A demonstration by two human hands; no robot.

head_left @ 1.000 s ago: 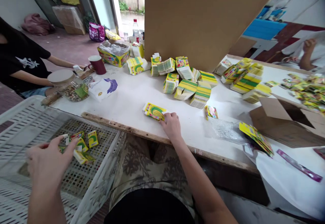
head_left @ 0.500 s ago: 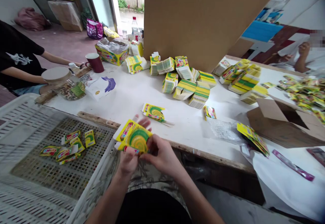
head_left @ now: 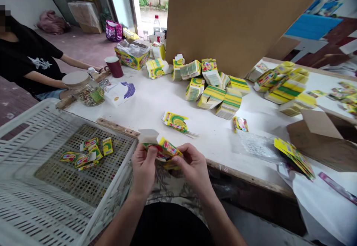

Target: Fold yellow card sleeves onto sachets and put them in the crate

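Note:
Between my two hands, over the table's front edge, is a small yellow and green crayon box [head_left: 169,147] with a pale flap standing up at its left. My left hand [head_left: 144,166] pinches its left side, thumb on top. The right end is gripped by the thumb and fingers of my right hand [head_left: 193,167]. What is inside the box I cannot make out. Just beyond my hands, another crayon box [head_left: 175,121] lies on the white table [head_left: 147,101], thin sticks protruding from its right end.
At my left stands a white plastic crate [head_left: 111,181] with several small boxes inside. Stacks of flat cartons [head_left: 213,97] lie mid-table. A cardboard box [head_left: 320,138] and a bubble-wrap bag [head_left: 255,143] are at the right. A person in a black shirt [head_left: 30,61] sits at the left.
The box in my hands has turned from its broad spiral face to a narrower side, flap up. My left fingers have closed round its left part. The view has swung slightly left.

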